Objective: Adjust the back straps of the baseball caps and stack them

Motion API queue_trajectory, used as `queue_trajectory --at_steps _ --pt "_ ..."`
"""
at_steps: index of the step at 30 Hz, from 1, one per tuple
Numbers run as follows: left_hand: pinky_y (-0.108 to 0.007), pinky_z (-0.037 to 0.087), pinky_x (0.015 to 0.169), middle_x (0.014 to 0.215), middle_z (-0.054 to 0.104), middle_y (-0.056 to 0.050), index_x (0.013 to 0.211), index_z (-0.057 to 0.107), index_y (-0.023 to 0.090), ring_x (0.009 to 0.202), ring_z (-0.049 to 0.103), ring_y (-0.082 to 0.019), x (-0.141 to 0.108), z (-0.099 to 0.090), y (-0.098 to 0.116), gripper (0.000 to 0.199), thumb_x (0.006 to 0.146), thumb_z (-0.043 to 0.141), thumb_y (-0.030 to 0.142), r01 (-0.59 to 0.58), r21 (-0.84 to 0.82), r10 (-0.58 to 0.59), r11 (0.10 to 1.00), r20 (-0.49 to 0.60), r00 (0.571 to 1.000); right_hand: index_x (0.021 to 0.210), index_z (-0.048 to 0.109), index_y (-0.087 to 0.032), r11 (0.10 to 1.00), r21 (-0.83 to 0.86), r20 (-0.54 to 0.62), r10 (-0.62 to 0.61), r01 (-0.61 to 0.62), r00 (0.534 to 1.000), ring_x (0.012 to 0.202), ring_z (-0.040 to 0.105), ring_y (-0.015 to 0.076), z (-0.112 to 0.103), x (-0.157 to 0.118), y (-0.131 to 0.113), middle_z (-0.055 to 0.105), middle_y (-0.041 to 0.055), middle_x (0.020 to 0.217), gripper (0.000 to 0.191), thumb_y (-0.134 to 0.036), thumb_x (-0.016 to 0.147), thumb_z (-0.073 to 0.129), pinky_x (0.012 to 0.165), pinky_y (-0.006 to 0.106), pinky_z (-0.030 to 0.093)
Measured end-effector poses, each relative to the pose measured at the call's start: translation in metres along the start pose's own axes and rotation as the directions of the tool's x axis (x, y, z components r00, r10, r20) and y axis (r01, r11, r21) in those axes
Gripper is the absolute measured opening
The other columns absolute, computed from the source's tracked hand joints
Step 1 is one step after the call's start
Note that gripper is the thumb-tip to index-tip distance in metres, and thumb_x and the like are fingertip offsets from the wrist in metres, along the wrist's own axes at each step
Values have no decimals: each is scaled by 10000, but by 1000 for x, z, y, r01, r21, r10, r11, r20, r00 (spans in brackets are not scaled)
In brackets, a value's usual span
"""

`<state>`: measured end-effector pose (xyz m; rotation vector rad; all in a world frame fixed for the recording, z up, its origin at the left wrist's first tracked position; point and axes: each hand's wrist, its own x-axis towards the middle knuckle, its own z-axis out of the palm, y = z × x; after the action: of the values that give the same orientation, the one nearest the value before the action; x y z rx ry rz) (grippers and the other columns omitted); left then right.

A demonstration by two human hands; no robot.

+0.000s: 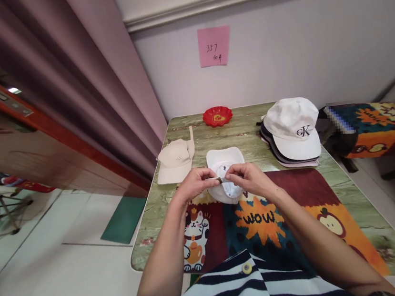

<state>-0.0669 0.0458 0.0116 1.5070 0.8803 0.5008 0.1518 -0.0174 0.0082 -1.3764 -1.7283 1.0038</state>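
Observation:
A white cap lies before me at the far edge of the printed mat, its brim pointing away from me. My left hand is closed, thumb and fingers pinching one side of the cap's back strap. From the other side, my right hand pinches the strap close to my left fingertips. A small dark spot, perhaps a buckle, shows between them; its details are too small to make out. Left of my hands rests a beige cap with its loose strap sticking up.
At the right stands a stack of caps, a white one with dark letters on top. A red scalloped dish sits at the table's back. The colourful mat covers the table's near part. A wooden door and curtain flank the left side.

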Motion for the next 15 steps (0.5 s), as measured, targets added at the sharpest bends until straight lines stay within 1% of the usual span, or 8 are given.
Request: queue_trajectory --at_steps 2,4,7,9,10,12,14,15 --pt "-244 423 680 762 665 -5 789 711 145 715 572 -141 0 0 0 268 688 825 366 -9 10 9 1000 -1 1000 808 710 -192 1000 3 9 2 -2 1000 523 479 113 -3 0 -1 626 -14 629 301 -452 916 602 513 236 331" --pt "-241 432 676 803 679 -14 832 725 152 736 582 -146 -3 -1 2 273 714 810 383 -22 47 22 999 6 1000 808 713 -192 1000 31 -7 -7 7 1000 548 520 127 -9 0 3 638 -5 642 349 -489 933 580 525 240 355" --pt "-236 443 655 869 703 -31 988 756 173 737 582 -145 -11 -7 3 333 763 782 417 -28 154 31 988 -19 999 858 732 -184 991 136 -132 25 -7 991 678 619 170 -28 0 24 709 39 768 405 -543 939 564 598 253 445" --pt "-235 448 626 865 704 -32 1096 747 191 700 573 -138 -18 -14 -1 400 789 759 446 -17 192 36 981 -92 995 908 737 -176 983 179 -237 80 -38 968 727 646 190 -42 -4 46 729 60 824 412 -549 936 564 655 278 493" --pt "-237 458 620 857 701 -31 1130 738 195 685 573 -137 -22 -18 -5 422 801 744 460 -11 186 36 983 -136 990 914 737 -176 988 142 -286 96 -57 953 729 646 193 -48 -6 58 727 60 819 395 -531 936 567 677 291 503" --pt "-255 499 644 877 697 -37 1166 720 196 689 592 -143 -25 -26 -15 434 832 699 472 -3 158 38 987 -216 976 962 745 -184 993 -21 -367 101 -117 925 746 653 206 -55 -12 80 730 59 828 318 -455 929 582 723 321 514" --pt "-301 551 733 989 700 -63 1186 709 195 779 637 -170 -24 -32 -27 403 860 647 423 -7 208 69 978 -292 954 1116 740 -207 962 -226 -391 55 -154 919 790 672 221 -55 -16 97 744 69 931 289 -336 904 592 768 351 524" --pt "-339 564 812 1079 695 -83 1199 704 196 872 657 -196 -21 -33 -34 392 855 637 372 -10 282 104 960 -322 941 1212 714 -224 937 -316 -376 23 -152 926 827 682 229 -52 -17 104 742 79 1021 355 -277 884 589 790 365 530"
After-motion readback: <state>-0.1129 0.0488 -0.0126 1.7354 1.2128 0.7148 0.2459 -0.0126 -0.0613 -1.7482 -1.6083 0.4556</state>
